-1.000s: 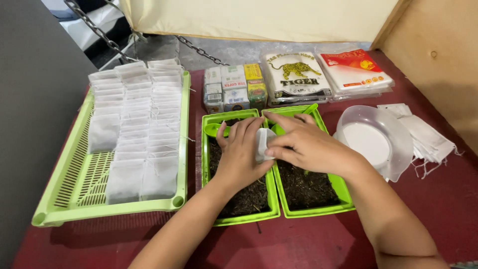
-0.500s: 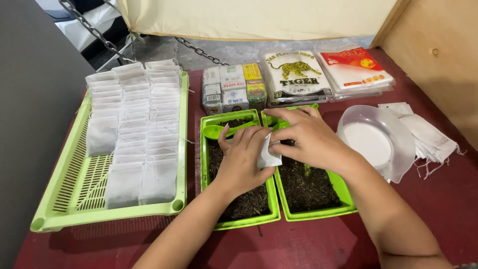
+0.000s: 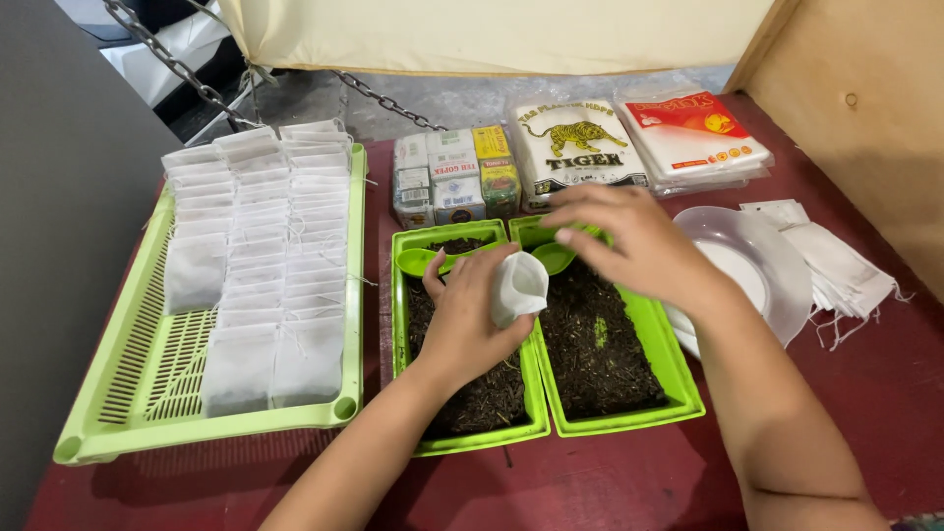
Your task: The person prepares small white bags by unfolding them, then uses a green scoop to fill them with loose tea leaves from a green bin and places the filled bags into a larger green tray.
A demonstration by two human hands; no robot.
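Left hand pinches the white filter bag mouth-open, between thumb and fingers, over the 2 green trays (loose tea in both). Right hand hovers with fingers spread, the green spoon just under its fingertips. I'd keep the bag's mouth wide and level while scooping.

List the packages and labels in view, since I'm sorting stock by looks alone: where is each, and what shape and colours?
Small boxes: a block at the table's back, behind the left green tray; white, yellow and green printed faces.
White plastic pack: right of the boxes; flat, with a tiger picture and dark print.
Clear flat pack: furthest right at the back; white contents, red and orange label.
No signs or screens.
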